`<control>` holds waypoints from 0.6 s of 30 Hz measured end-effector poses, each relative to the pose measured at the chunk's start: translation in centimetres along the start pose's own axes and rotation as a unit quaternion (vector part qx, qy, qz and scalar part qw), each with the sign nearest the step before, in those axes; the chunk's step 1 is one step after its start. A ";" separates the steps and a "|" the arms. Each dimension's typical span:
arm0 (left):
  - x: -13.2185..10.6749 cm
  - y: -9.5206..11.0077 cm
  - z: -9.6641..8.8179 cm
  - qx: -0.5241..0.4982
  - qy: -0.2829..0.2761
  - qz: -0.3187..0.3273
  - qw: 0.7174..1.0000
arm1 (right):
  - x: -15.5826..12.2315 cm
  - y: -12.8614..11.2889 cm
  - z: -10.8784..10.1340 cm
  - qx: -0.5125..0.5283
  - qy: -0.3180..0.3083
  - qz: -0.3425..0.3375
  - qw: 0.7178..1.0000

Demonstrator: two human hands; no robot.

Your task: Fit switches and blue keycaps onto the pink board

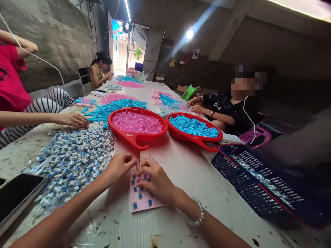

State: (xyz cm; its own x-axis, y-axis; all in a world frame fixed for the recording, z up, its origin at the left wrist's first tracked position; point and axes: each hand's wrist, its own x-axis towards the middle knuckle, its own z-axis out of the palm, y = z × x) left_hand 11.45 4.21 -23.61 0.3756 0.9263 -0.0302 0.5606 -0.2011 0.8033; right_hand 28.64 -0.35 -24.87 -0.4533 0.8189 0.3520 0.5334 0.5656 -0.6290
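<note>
On the table in front of me lies a pink board (141, 206) holding rows of small square clear pieces with blue centres. My left hand (117, 170) is above its far left corner, thumb and forefinger pinched together; whatever is between them is too small to make out. Over the board's far right part, my right hand (158, 181) bends its fingers inward and covers several pieces. Something thin and clear shows between the two hands, too small to name. A beaded bracelet (199, 210) circles my right wrist.
Left of the board spreads a pile of small white-and-blue pieces (77, 155), beside a phone (20, 196). Beyond stand red basins of pink pieces (137, 122) and blue pieces (193, 126). A dark blue basket (240, 186) is at right. Co-workers sit around; one's hand (74, 120) touches the pile.
</note>
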 end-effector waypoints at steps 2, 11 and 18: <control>-0.8 -0.6 -1.1 0.010 -0.078 -0.037 0.996 | 0.7 0.3 0.9 -0.028 -0.016 -0.011 0.999; -2.5 -2.7 0.6 -0.074 -0.124 -0.091 0.985 | 1.4 0.7 1.2 0.045 -0.075 0.053 0.995; -2.7 -2.8 0.8 -0.121 -0.117 -0.109 0.980 | 1.2 0.9 0.3 0.115 -0.097 0.049 0.987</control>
State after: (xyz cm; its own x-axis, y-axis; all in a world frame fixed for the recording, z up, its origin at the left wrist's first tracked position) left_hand 9.47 2.02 -26.23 0.4410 0.8350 -0.3290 0.4653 0.1008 0.8794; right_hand 28.35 1.13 -25.21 -0.5475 0.8222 0.1557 0.4162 0.4290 -0.8017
